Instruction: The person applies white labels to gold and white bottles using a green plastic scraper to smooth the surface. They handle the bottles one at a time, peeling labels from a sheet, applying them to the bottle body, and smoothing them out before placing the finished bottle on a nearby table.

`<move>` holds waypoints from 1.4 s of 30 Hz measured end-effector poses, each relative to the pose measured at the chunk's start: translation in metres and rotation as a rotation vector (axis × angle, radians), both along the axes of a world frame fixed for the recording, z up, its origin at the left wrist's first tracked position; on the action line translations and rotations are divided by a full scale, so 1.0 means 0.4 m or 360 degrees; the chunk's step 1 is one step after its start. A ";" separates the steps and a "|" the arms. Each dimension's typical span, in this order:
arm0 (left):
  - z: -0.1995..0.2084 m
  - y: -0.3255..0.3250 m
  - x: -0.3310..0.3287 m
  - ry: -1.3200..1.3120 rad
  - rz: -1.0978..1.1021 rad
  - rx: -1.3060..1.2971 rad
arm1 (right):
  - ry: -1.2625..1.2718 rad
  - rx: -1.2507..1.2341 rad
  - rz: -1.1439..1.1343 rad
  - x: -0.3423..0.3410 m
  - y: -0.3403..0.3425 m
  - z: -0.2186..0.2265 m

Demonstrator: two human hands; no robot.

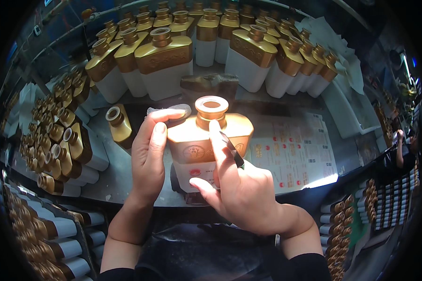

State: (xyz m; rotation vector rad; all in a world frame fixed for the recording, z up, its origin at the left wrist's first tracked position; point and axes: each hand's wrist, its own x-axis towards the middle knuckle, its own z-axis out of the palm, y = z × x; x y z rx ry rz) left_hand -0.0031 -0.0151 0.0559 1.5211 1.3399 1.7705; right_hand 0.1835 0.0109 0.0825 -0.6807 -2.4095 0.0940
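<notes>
The central bottle (197,140) has a smooth, satin gold, metallic-looking shoulder with embossed relief; its lower body is smooth and white. Behind the central bottle, the standing bottles (163,63) repeat both finishes. To its right, the label sheet (290,150) is flat, smooth paper. Beneath it, the worktop (112,180) is smooth, grey and metal-like. Nearer the wearer than it, the dark apron (206,253) is creased and glossy, possibly plastic-coated; dim light limits certainty.

A grey table (113,177) carries gold-and-white bottles (165,60) along its back and a label sheet (310,149) at right.
</notes>
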 end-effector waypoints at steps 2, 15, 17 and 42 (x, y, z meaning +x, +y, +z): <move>0.001 0.000 0.003 -0.0006 0.0001 -0.0010 | -0.0009 -0.0009 -0.0007 0.000 0.002 0.005; -0.002 0.004 0.009 -0.0035 0.0003 0.0021 | 0.0057 0.0005 0.0106 0.000 0.007 0.031; 0.000 0.005 0.008 -0.0032 -0.0002 0.0023 | 0.0038 -0.0017 0.0116 -0.004 0.014 0.023; 0.000 0.015 0.010 -0.0024 0.0026 0.0029 | -0.0113 -0.0323 0.0103 0.030 -0.012 0.004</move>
